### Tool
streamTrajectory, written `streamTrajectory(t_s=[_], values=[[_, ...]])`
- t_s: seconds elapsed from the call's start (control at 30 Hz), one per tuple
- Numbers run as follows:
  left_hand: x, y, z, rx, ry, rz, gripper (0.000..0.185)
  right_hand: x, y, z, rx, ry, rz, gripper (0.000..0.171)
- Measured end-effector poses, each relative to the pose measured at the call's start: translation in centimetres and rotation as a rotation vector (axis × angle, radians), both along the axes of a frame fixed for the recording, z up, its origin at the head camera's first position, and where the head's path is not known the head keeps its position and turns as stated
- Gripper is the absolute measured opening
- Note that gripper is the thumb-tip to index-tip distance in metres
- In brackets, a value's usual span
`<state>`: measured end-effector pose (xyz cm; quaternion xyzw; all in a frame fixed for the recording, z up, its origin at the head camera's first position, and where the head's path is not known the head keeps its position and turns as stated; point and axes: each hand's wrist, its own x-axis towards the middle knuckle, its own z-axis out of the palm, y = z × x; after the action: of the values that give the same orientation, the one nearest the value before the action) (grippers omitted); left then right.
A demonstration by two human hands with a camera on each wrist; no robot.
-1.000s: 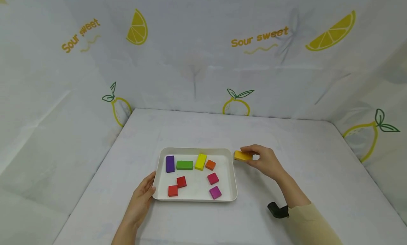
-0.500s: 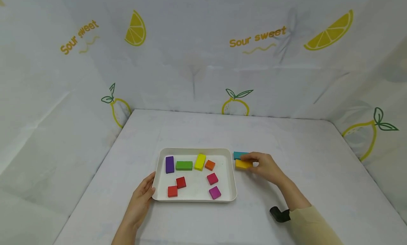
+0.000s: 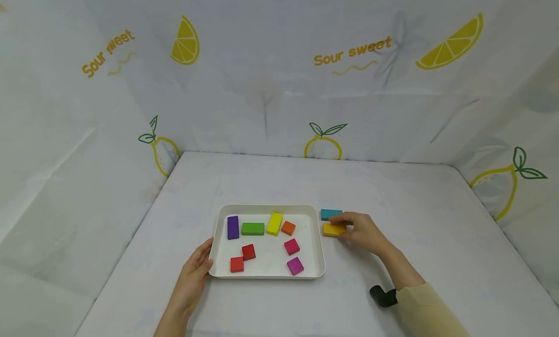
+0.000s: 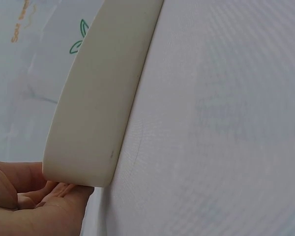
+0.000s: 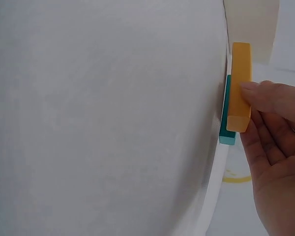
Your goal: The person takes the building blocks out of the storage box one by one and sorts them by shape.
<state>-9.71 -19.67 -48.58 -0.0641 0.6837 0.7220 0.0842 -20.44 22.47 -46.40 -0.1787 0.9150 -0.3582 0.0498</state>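
A white tray [image 3: 266, 275] sits on the table with several coloured blocks inside: purple [image 3: 233, 227], green [image 3: 252, 228], yellow [image 3: 274, 223], orange [image 3: 288, 227], red and magenta ones. My left hand [image 3: 196, 269] holds the tray's near left corner [image 4: 83, 167]. Right of the tray, an orange-yellow block [image 3: 333, 229] [image 5: 239, 83] lies on the table just in front of a teal block [image 3: 330, 213] [image 5: 225, 123]. My right hand [image 3: 360, 230] [image 5: 270, 137] pinches the orange-yellow block's right end with its fingertips.
White cloth with lemon prints covers the table and the three walls around it. A black wrist strap [image 3: 382, 295] shows on my right forearm. Bare cloth stretches beyond and right of the tray.
My right hand has lowered the orange-yellow block from beside the tray's far right corner onto the table, uncovering the teal block behind it. The left hand and tray stay put.
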Motion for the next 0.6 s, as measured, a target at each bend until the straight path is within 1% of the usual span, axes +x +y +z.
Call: streamTrajectory(t_s=[0.4,0.6], values=[[-0.03,0.02,-0.03,0.000,0.006,0.000,0.053,-0.58,-0.06,-0.15,0.013,0.021,0.021,0.038],[-0.02,0.05,-0.02,-0.003,0.003,-0.002,0.053,-0.74,0.08,-0.13,0.016,0.008,0.016,0.037]])
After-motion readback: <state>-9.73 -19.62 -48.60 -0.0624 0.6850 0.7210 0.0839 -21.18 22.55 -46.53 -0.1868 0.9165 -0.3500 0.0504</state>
